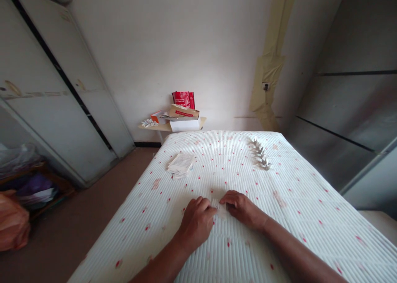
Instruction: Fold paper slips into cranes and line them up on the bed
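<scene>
Beyond the right hand [243, 208], touching but grip unclear, folded pieces [261, 154] look done; beyond the left hand [197, 219], sheets [181, 163] remain flat; between both, pinched by the left, lies seemingly unfinished paper [221, 211].

**Covered, cut and unreadable**

The bare left hand [198, 217] and bare right hand [243, 208] partly hide a small whitish paper piece [222, 210], its folds unclear. Print on the white rectangular paper stack [182, 163] is too small to read. The left edge cuts off a crumpled orange bag [13, 221].
</scene>
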